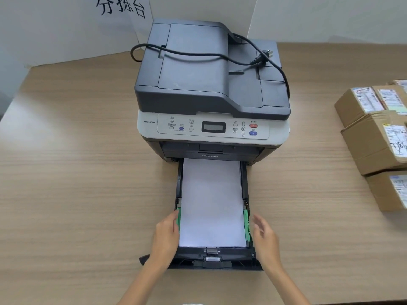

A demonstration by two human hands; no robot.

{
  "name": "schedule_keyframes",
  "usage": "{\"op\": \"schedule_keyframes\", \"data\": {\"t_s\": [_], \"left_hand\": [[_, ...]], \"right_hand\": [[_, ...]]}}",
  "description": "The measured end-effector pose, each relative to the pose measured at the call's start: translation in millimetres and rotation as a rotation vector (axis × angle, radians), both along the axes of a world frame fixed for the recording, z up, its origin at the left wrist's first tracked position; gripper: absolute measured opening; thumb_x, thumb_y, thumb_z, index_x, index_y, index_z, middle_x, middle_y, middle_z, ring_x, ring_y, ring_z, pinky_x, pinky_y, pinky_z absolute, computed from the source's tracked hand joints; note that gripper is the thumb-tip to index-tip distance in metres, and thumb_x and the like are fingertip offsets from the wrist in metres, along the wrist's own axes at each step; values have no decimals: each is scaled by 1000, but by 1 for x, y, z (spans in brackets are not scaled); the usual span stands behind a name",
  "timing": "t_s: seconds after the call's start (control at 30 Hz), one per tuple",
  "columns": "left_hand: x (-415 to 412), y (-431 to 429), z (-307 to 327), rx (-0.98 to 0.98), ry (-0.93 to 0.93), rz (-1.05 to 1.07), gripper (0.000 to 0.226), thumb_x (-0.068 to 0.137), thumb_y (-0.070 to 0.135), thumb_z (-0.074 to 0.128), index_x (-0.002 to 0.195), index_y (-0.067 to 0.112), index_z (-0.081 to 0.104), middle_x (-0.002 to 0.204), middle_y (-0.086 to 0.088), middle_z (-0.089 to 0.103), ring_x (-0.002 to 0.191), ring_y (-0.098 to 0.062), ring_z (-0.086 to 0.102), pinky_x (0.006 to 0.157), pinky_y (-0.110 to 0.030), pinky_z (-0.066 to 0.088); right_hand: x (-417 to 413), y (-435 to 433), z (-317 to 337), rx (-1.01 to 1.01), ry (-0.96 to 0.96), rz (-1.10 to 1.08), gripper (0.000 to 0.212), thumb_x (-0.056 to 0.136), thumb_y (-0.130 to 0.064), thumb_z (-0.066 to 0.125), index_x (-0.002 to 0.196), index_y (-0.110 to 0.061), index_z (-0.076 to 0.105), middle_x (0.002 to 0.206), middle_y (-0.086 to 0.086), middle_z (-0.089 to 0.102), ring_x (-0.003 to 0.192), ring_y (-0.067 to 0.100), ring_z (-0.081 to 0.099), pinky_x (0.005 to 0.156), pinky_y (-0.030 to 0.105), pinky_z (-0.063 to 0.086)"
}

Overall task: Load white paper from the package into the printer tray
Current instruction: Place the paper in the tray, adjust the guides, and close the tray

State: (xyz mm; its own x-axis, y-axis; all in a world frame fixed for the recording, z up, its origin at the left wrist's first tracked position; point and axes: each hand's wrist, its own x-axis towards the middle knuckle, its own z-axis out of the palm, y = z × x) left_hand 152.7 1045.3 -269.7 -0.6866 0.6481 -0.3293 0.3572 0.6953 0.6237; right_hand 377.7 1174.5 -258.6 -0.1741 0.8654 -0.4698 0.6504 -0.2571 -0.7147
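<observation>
In the one pulled-out tray [245, 186], one white paper stack [211, 203] lies between two hands: left hand [165, 236] flat against the tray's side, right hand [265, 236] spread, apart.

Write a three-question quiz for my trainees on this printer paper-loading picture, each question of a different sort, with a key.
1. True or false: the paper tray is pushed fully into the printer.
2. What lies on the printer's lid?
3. The left hand is: A) at the tray's side, B) pressing a button, C) lifting a box.

Key: 1. False; it is pulled out, with white paper in it. 2. The power cord, unplugged. 3. A.
</observation>
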Motion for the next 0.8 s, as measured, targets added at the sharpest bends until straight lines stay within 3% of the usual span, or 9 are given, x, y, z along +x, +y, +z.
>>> {"op": "schedule_keyframes", "data": {"t_s": [0.07, 0.2, 0.3, 0.43, 0.53, 0.7, 0.8], "left_hand": [[-1, -8, 2, -27, 30, -17, 39, 94, -2, 40, 127, 9, 59, 101, -7, 69, 80, -17, 59, 68, -28, 50], [1, -21, -4, -44, 25, -61, 43, 91, -8, 41, 129, 8, 55, 122, -8, 60, 95, -20, 59, 81, -32, 51], [5, -27, -8, -30, 43, -76, 49, 89, -10, 41, 132, 11, 53, 125, -6, 58, 94, -20, 60, 78, -34, 53], [7, -34, -13, -53, 107, -113, 59, 86, -12, 44, 138, 16, 47, 131, -3, 52, 90, -13, 55, 65, -25, 47], [8, -39, -17, -55, 127, -172, 64, 84, -15, 45, 140, 16, 45, 138, -6, 47, 96, -15, 56, 61, -21, 43], [5, -41, -23, -9, 124, -118, 64, 84, -17, 43, 137, 18, 50, 137, -11, 48, 115, -24, 53, 80, -27, 49], [5, -41, -24, 1, 144, -125, 63, 83, -19, 43, 133, 17, 54, 136, -12, 49, 120, -26, 51, 82, -30, 52]], "right_hand": [[10, -7, -3, 29, -51, 3, 37, 97, -4, 42, 133, -6, 50, 134, 10, 57, 124, 21, 53, 108, 37, 40], [15, -17, -10, 12, -119, 63, 40, 97, 0, 40, 136, -2, 47, 137, 13, 55, 124, 26, 52, 108, 39, 40], [12, -22, -12, -55, -95, 101, 46, 95, 5, 38, 140, -4, 41, 142, 12, 50, 122, 31, 53, 107, 38, 41], [12, -26, -13, -86, -65, 96, 47, 95, 6, 37, 141, -4, 39, 146, 11, 45, 131, 26, 45, 113, 37, 34], [13, -27, -12, -105, -48, 80, 47, 95, 4, 39, 141, -7, 41, 143, 11, 48, 128, 26, 48, 111, 39, 37], [15, -24, -11, -131, -28, 16, 44, 94, 5, 40, 136, -7, 48, 135, 13, 55, 122, 25, 52, 103, 33, 40], [15, -21, -13, -159, -15, -13, 42, 93, 7, 39, 132, -4, 51, 134, 15, 56, 124, 25, 50, 102, 32, 39]]}}
